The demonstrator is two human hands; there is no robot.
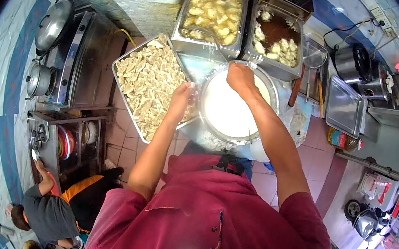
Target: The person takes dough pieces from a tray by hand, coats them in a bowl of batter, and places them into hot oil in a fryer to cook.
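Note:
My left hand [180, 97] is at the right side of a metal tray [124, 96] heaped with flat, pale pieces of food [148, 78]. Its fingers are curled together, and whitish wet stuff shows at the fingertips; what they hold is too small to make out. My right hand [241, 78] is closed in a fist over the far part of a large round bowl [276, 101] of smooth white batter [231, 109]. Whatever sits inside that fist is hidden. A thin wire-like line runs from near this hand toward the left fryer [177, 27].
Pale pieces float in the left fryer; puffy battered ones lie in the right fryer [296, 71]. A strainer [314, 53] and an empty tray [345, 107] are at right. Pots [40, 80] stand on the left stove. Another person [52, 211] is crouched at lower left.

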